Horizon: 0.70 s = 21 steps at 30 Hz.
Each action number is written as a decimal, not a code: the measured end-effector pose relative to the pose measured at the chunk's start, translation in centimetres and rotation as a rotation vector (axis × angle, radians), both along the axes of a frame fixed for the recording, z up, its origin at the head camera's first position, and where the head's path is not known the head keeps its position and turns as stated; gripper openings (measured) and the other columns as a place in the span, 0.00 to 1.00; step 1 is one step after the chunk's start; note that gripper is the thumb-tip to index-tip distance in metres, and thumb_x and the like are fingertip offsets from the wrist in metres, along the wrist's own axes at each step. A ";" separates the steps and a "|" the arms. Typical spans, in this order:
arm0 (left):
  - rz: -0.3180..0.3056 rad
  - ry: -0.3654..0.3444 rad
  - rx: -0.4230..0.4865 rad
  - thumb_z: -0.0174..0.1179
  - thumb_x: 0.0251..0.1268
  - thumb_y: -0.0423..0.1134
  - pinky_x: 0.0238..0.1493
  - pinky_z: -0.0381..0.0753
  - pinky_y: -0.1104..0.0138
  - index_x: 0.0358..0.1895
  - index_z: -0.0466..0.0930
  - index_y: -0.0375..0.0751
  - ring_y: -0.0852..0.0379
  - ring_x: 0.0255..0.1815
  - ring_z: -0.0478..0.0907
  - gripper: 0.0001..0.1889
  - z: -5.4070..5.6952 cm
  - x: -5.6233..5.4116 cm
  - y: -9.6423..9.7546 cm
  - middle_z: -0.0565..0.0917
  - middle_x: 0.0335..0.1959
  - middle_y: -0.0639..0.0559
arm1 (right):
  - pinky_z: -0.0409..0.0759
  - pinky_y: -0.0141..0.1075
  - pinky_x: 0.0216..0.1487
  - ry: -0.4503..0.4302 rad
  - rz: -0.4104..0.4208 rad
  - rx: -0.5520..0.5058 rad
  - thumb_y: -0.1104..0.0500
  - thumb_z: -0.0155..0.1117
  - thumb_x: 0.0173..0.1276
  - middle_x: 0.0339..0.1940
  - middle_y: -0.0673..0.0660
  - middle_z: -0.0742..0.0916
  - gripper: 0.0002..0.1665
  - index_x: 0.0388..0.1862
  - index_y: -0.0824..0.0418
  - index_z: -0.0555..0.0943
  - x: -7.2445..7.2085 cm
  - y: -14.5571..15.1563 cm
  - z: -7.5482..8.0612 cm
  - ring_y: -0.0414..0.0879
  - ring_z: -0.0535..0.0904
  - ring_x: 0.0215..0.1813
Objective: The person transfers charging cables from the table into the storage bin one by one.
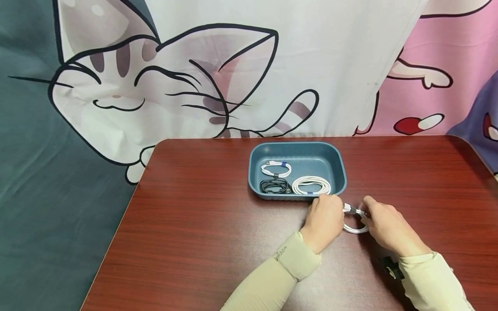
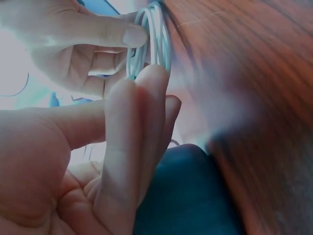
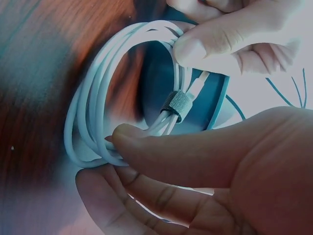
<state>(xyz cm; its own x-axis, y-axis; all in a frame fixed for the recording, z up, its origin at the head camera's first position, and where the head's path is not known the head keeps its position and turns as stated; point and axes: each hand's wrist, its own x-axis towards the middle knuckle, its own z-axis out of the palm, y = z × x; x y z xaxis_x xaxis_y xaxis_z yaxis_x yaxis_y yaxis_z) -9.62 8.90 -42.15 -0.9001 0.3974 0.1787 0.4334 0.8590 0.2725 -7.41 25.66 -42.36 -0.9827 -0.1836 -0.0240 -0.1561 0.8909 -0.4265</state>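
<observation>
Both hands hold a coiled white cable [image 1: 355,232] over the table, just off the near right corner of the blue tray [image 1: 254,192]. My left hand [image 1: 323,220] pinches the coil on its left side, and my right hand [image 1: 391,226] grips the opposite side. A grey strap [image 3: 177,105] wraps the cable bundle between the two hands in the right wrist view, with a plug end [image 3: 198,85] sticking out beside it. In the left wrist view, the loops [image 2: 154,36] stand edge-on at the fingertips.
Inside the tray lie a small white cable coil [image 1: 276,174] with a blue strap, a black cable coil [image 1: 274,185] and a larger white coil [image 1: 324,185]. The tray stands at the far edge of the brown table [image 1: 186,229]. Behind hangs a cartoon-print curtain [image 1: 334,52].
</observation>
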 end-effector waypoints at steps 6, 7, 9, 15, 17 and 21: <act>-0.003 -0.011 0.010 0.70 0.58 0.41 0.19 0.76 0.69 0.15 0.74 0.52 0.58 0.22 0.84 0.17 0.5 0.2 -0.2 0.82 0.19 0.58 | 0.73 0.48 0.29 0.018 0.014 -0.003 0.72 0.68 0.58 0.25 0.53 0.82 0.13 0.36 0.61 0.74 0.2 0.1 0.5 0.53 0.78 0.28; -0.004 -0.008 0.010 0.70 0.58 0.41 0.19 0.76 0.69 0.15 0.74 0.52 0.58 0.22 0.84 0.17 0.5 0.2 -0.2 0.82 0.19 0.58 | 0.74 0.49 0.29 0.020 0.015 -0.004 0.72 0.68 0.59 0.25 0.53 0.82 0.13 0.36 0.61 0.74 0.2 0.2 0.6 0.53 0.78 0.28; -0.013 0.005 0.011 0.70 0.57 0.42 0.20 0.76 0.69 0.15 0.74 0.52 0.58 0.22 0.83 0.17 0.7 0.2 -0.3 0.82 0.19 0.58 | 0.73 0.48 0.29 0.024 0.017 -0.004 0.72 0.68 0.59 0.25 0.53 0.82 0.13 0.36 0.61 0.74 0.3 0.2 0.8 0.52 0.78 0.28; -0.030 0.026 0.010 0.70 0.58 0.42 0.22 0.78 0.69 0.16 0.77 0.52 0.57 0.22 0.83 0.15 1.1 0.2 -0.7 0.82 0.19 0.59 | 0.72 0.45 0.29 0.036 0.023 -0.004 0.72 0.67 0.59 0.24 0.50 0.80 0.14 0.36 0.60 0.73 0.4 0.2 1.1 0.49 0.75 0.27; -0.034 0.039 0.012 0.70 0.58 0.43 0.23 0.78 0.69 0.16 0.78 0.51 0.57 0.22 0.83 0.15 1.1 0.2 -0.8 0.82 0.19 0.59 | 0.72 0.44 0.29 0.038 0.019 -0.005 0.72 0.67 0.59 0.24 0.50 0.80 0.13 0.36 0.59 0.73 0.4 0.1 1.3 0.48 0.74 0.27; -0.044 0.078 0.009 0.70 0.59 0.43 0.24 0.78 0.68 0.17 0.80 0.51 0.57 0.22 0.83 0.14 1.3 0.2 -1.0 0.82 0.19 0.59 | 0.71 0.42 0.28 0.031 0.014 -0.016 0.72 0.67 0.60 0.24 0.50 0.80 0.13 0.36 0.60 0.74 0.5 0.2 1.5 0.47 0.74 0.27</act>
